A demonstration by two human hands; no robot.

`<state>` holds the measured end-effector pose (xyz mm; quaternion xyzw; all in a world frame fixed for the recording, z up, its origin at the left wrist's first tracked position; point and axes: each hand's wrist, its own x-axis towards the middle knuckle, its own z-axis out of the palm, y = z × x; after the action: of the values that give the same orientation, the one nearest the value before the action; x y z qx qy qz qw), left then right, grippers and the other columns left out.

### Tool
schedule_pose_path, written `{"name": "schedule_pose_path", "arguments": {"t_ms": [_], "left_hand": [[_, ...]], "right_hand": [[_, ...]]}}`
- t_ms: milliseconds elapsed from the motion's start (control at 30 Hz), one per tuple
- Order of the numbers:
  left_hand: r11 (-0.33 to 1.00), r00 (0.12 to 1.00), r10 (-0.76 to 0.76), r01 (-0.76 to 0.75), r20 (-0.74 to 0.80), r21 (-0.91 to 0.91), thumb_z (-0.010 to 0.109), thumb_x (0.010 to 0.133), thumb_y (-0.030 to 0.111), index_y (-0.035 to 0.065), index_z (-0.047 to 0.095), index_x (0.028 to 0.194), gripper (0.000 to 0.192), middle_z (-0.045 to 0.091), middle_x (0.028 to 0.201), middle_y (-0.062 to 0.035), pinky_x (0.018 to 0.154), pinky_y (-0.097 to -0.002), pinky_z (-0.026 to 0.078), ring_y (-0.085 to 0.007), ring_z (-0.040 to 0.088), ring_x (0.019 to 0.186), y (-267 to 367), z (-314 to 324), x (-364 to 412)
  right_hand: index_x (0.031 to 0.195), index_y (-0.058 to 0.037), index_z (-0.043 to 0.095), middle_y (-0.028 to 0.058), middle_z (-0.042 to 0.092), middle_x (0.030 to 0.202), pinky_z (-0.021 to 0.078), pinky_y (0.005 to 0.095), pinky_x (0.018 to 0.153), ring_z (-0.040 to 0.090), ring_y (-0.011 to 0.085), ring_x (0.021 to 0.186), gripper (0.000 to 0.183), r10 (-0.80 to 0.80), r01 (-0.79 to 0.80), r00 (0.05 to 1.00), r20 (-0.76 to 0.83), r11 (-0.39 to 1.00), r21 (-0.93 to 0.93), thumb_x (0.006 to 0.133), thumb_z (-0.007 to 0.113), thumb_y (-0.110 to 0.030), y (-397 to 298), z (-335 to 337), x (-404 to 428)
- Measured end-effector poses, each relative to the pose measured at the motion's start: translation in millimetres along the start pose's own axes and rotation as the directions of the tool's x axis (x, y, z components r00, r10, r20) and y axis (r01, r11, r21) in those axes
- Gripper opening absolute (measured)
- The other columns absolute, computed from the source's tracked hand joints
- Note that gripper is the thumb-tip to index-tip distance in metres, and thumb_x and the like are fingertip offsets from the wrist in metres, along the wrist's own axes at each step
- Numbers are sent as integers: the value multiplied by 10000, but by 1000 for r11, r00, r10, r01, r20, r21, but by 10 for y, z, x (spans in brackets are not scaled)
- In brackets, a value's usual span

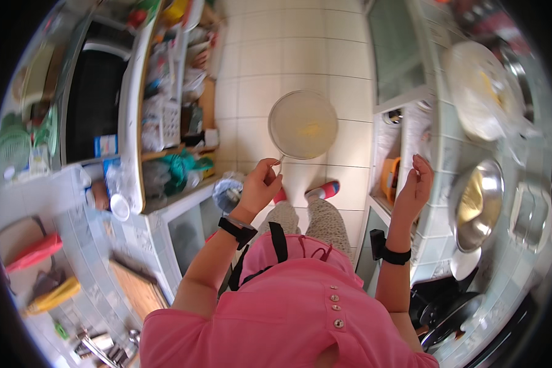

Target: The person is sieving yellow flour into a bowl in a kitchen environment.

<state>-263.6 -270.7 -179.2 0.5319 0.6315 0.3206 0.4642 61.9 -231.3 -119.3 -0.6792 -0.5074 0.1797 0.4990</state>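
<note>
My left hand (261,186) grips the thin handle of a round fine-mesh sieve (303,124), held out over the tiled floor. A small patch of yellow powder or crumbs shows in the sieve's mesh. My right hand (416,184) is raised beside the right counter, its fingers together and slightly bent, holding nothing that I can see. Right of it on the counter stands a steel bowl (479,205) with something yellow inside. Farther along lies a clear plastic bag (476,92) with some yellow in it.
Open shelves on the left hold a white perforated basket (170,123) and a teal plastic bag (181,170). A lined bin (227,192) stands by the left cabinet. On the right are an orange container (390,179) on a low shelf and a dark pan (453,317) on the counter.
</note>
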Motion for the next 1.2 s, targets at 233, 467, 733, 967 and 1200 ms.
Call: {"name": "schedule_pose_path", "arguments": {"t_ms": [233,467,733,967,1200], "left_hand": [[960,891,-278,270,-360,-73,656,824,33,53,536,1139,338,505,668,-10,520,-264,425,-104,501,562,-1869,-808,-1240],[752,673,-627,654,-392,-81,624,854,29,73,481,1188,365,531,739,-39,512,-271,516,-113,608,656,-2954,-912,-2251],[499,485,-694,857,-532,131,528,909,128,91,497,1244,338,651,983,-205,747,-483,520,-384,643,874,-4382,-350,-2084],[473,319,-766,868,-559,-153,576,861,226,80,590,1242,408,655,1086,-215,823,-452,516,-358,642,944,-4990,53,-1737],[357,188,-836,900,-516,-251,597,812,180,100,594,1252,447,640,994,-117,769,-435,513,-294,628,863,-4927,141,-1772]], "right_hand": [[1113,-7,593,92,584,1184,416,282,929,547,173,1081,237,28,-38,931,364,999,19,905,486,35,-180,1097,-718],[1083,-63,583,64,601,1138,438,284,794,559,173,1014,251,91,-93,819,567,995,-26,874,484,35,-135,1779,-1502],[1112,-52,570,80,581,1135,445,299,827,548,201,1029,279,131,-82,637,760,991,-102,864,493,49,449,2098,-2087],[1053,-29,613,128,611,1006,472,341,842,599,259,947,195,160,-47,463,872,987,-156,874,540,-5,1384,2383,-2679],[1151,-5,594,175,626,1124,452,435,923,580,321,1072,323,-95,313,99,990,948,60,893,579,-198,1750,3837,-3861]]}}
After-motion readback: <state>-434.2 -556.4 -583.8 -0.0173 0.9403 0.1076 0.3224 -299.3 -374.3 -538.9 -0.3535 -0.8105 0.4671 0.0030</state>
